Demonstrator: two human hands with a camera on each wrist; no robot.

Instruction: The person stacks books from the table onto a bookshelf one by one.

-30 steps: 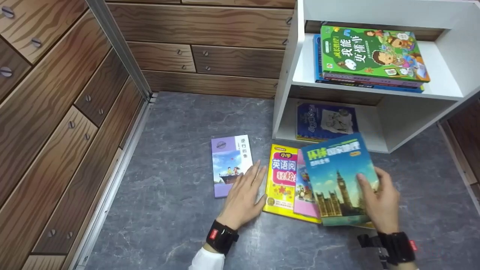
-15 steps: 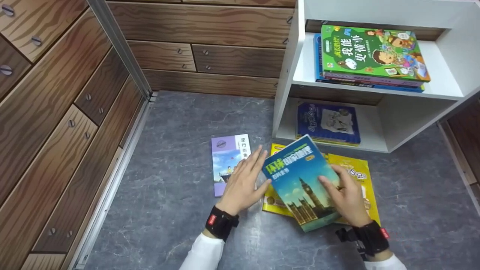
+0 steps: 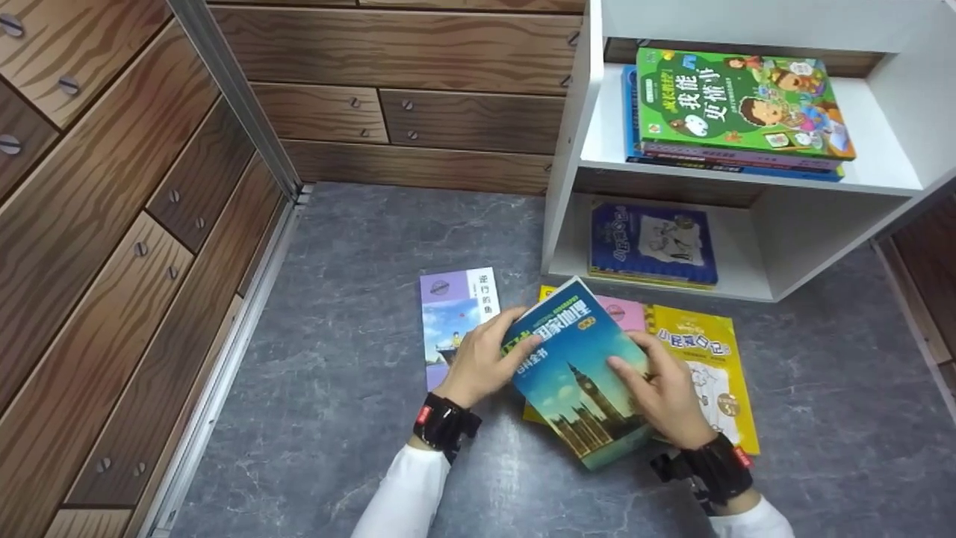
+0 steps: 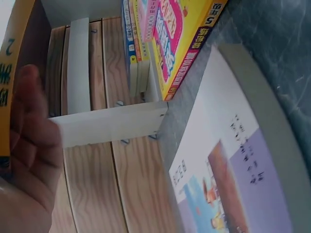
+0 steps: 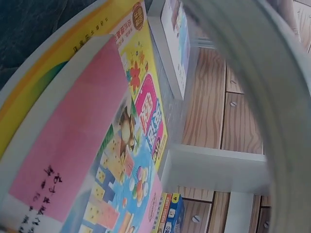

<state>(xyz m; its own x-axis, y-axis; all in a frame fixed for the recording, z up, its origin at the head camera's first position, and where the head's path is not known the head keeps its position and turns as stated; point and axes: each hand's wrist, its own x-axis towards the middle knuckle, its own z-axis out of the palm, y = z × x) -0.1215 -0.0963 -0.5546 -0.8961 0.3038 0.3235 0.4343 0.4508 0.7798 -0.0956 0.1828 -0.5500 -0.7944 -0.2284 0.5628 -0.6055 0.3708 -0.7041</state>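
A blue-green paperback book (image 3: pixel 590 403) with a clock tower on its cover is held tilted above the floor. My left hand (image 3: pixel 482 362) grips its upper left edge, thumb on the cover. On the right edge my right hand (image 3: pixel 670 392) pinches it, the thumb likewise on the front. Beneath lie a pink book (image 5: pixel 73 131), a yellow book (image 5: pixel 148 73) with red flowers, and another yellow book (image 3: pixel 717 373) to the right. Partly behind my left hand is a purple-and-white book (image 3: pixel 448 306). In the left wrist view the held book's orange spine (image 4: pixel 7 82) shows beside my fingers.
A white shelf unit (image 3: pixel 564 187) stands at the back right. Its upper board bears a stack topped by a green book (image 3: pixel 747 108); a blue book (image 3: pixel 650 243) tops the lower stack. Wood-patterned walls (image 3: pixel 418 60) border the grey floor (image 3: pixel 358 246).
The clock-tower book has moved left in my right hand and turned to a slant. My left hand, open beside it before, now grips it too. The right-hand yellow book has come into view.
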